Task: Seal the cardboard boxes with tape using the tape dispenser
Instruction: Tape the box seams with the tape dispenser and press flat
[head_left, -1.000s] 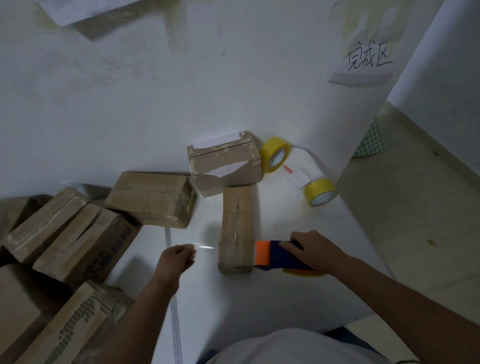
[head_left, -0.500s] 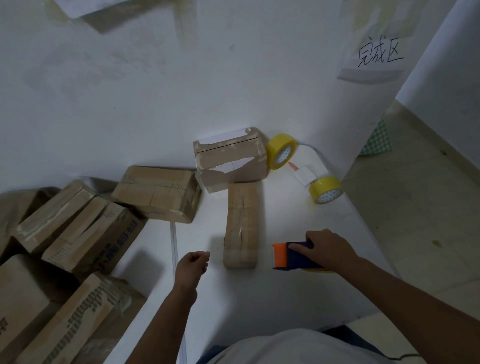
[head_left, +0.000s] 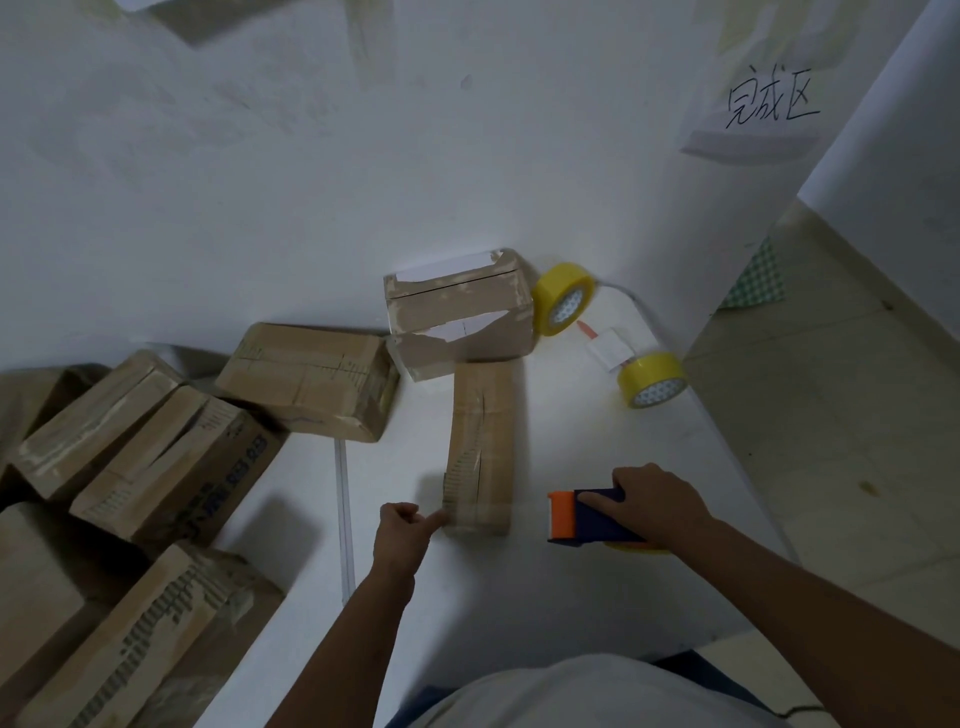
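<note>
Cardboard is the order of the day: a person at the near edge of a white table (head_left: 597, 457) works on a long narrow box (head_left: 480, 447) lying lengthwise toward the wall. Their left hand (head_left: 402, 530), fingers curled into a loose fist, presses its thumb against the box's near left corner; whether it pinches a tape end cannot be told. Their right hand (head_left: 649, 506) grips the orange-and-blue tape dispenser (head_left: 587, 517), resting on the table just right of the box. Judging by this, a strip is being anchored at the near end, and the next move would call for drawing the dispenser across the box. Two yellow tape rolls (head_left: 563, 305) sit near the far right corner. A wall sheet (head_left: 769, 106) reads "完成区"; printing on the stacked boxes (head_left: 171, 462) at left is illegible.
</note>
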